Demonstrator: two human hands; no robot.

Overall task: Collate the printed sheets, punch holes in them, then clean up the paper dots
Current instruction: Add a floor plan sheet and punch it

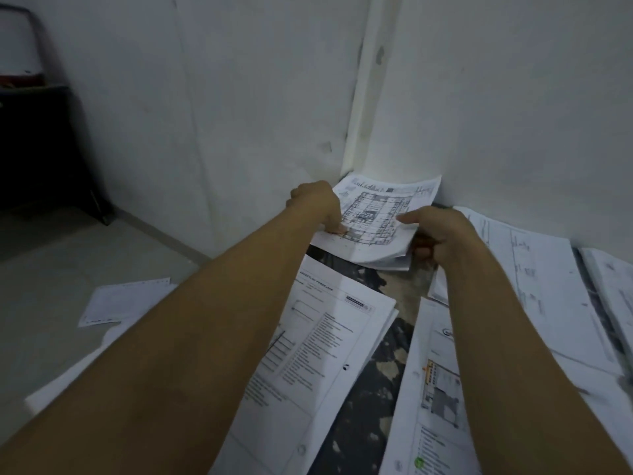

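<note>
Upper left of the frame: dark furniture (37,138) against a white wall, out of play. Lower left: a loose sheet (120,301) lies alone on the grey floor, well apart from the rest, so it is easy to miss when collating.

Centre: left hand (317,205) reaches far forward, fingertips pressed down on the near-left edge of the floor-plan stack (376,217), which sits in the wall corner, upper centre. Its far corner curls up against the wall. Below it, a checklist stack (325,341) lies skewed and fanned at the edges on a dark mottled surface (363,389).

Right of centre: right hand (442,234) is at the stack's right corner, thumb on top, fingers apparently curled under a few lifted sheets. Full pinch cannot be confirmed. The hands are apart, one at each side of the same stack.

Right: more printed stacks (534,289), overlapping and loosely squared; the lower one shows what look like punched holes along its edge.

Risks, judged from here: thin, slick office paper, so lifting by one corner may split the stack or crease it. Overlapping piles could get mixed and pages misordered. Dim light hurts page checks. No punch or paper dots in view.
</note>
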